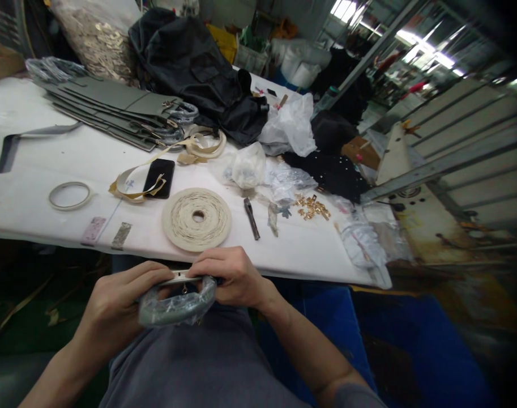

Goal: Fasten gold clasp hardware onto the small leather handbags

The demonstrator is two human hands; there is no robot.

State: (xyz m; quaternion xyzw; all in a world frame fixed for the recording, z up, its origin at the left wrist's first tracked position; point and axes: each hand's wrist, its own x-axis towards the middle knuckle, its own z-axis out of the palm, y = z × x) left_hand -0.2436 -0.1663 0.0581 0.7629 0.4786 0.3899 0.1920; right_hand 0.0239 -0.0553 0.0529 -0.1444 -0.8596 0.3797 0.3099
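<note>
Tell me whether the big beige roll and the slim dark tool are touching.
Apart. The head view shows a strip of white table between the beige roll and the dark tool.

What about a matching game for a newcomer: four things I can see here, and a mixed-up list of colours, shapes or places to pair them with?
Things
1. Wrapped handle
2. Large roll
3. Phone
4. Small metal pieces

Descriptions
A. Gold-coloured, in a loose pile
B. Black and rectangular
C. Held between the left hand and the right hand
D. Cream, round, with a hole in the middle

Right pairs: 1-C, 2-D, 3-B, 4-A
</note>
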